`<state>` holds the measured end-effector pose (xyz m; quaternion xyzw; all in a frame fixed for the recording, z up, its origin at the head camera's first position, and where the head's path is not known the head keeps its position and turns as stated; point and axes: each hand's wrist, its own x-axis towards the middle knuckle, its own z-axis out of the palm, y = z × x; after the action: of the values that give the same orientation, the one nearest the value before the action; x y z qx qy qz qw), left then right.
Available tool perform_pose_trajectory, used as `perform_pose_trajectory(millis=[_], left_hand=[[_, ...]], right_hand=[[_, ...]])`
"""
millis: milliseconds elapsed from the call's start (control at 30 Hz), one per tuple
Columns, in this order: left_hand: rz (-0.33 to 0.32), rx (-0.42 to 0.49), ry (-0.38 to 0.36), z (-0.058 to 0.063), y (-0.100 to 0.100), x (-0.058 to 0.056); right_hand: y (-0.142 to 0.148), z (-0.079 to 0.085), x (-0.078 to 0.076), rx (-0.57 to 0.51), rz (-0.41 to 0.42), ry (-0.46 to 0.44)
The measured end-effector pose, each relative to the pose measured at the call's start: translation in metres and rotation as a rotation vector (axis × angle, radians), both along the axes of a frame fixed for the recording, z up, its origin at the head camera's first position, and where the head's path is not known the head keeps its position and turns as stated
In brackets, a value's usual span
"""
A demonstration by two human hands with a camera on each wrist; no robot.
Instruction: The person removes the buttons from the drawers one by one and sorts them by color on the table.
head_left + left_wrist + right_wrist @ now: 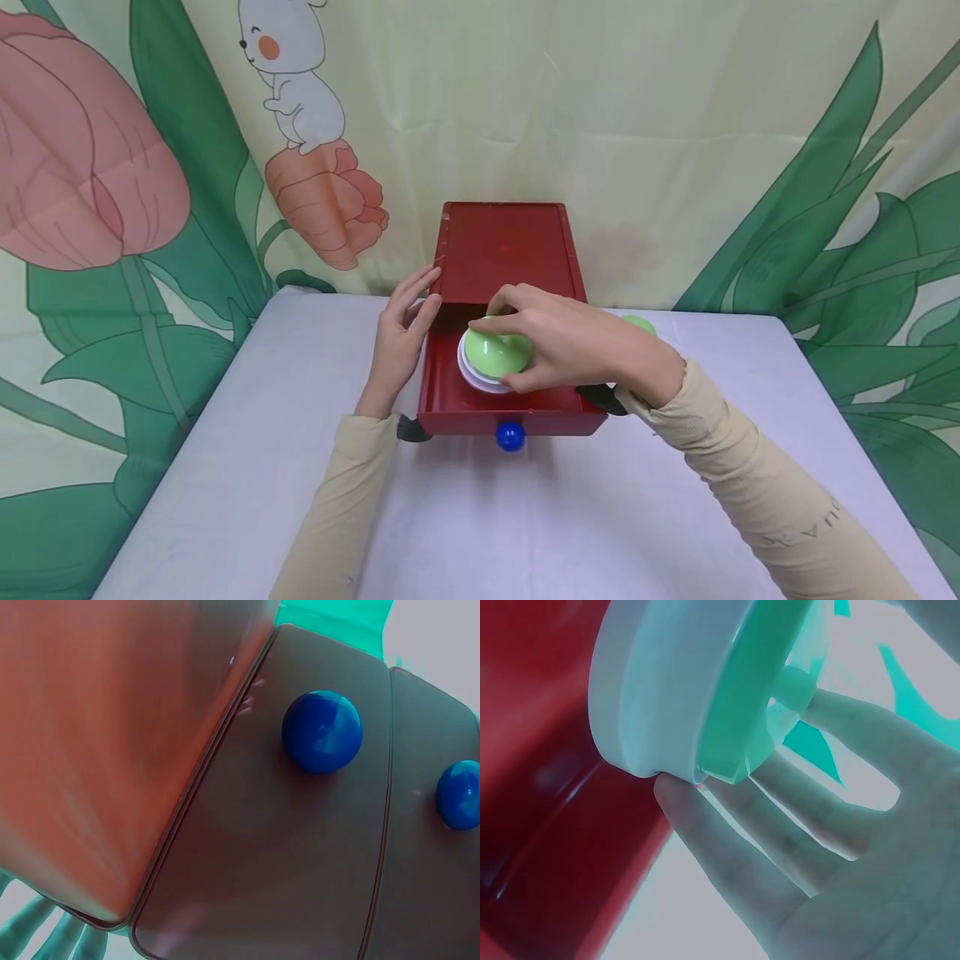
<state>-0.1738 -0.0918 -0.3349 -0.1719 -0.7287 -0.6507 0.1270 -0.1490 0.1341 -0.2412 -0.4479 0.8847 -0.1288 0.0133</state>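
In the head view, a red drawer unit point(504, 250) has its top drawer point(450, 421) pulled out towards me, with a blue knob point(511, 436) on the front. My right hand point(577, 337) grips a round white container with a green lid point(498, 354), low inside the drawer. Fingers and thumb curl round its rim; the right wrist view shows the white body point(667, 682) and green upper part close up. My left hand point(405, 333) lies along the left side of the unit, its fingers extended near the drawer opening. Its fingertips point(64, 937) show in the left wrist view.
Part of another green object point(639, 322) shows behind my right wrist. The left wrist view shows a second blue knob point(459, 795) on a neighbouring front panel. A white cloth point(480, 533) covers the table; a printed curtain point(637, 167) hangs close behind the unit.
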Motion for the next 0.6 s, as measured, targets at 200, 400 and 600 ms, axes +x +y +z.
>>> perform_pose_trajectory(millis=[200, 400, 600], left_hand=[[0.005, -0.006, 0.002, -0.001, 0.0, 0.0], [0.004, -0.01, 0.008, 0.0, 0.001, 0.0], [0.005, -0.011, 0.015, -0.001, 0.0, 0.0]], right_hand=[[0.01, 0.004, 0.004, -0.058, 0.008, 0.015], [0.02, 0.007, 0.008, -0.09, 0.025, 0.041], [0.03, 0.009, 0.012, -0.107, 0.001, 0.055]])
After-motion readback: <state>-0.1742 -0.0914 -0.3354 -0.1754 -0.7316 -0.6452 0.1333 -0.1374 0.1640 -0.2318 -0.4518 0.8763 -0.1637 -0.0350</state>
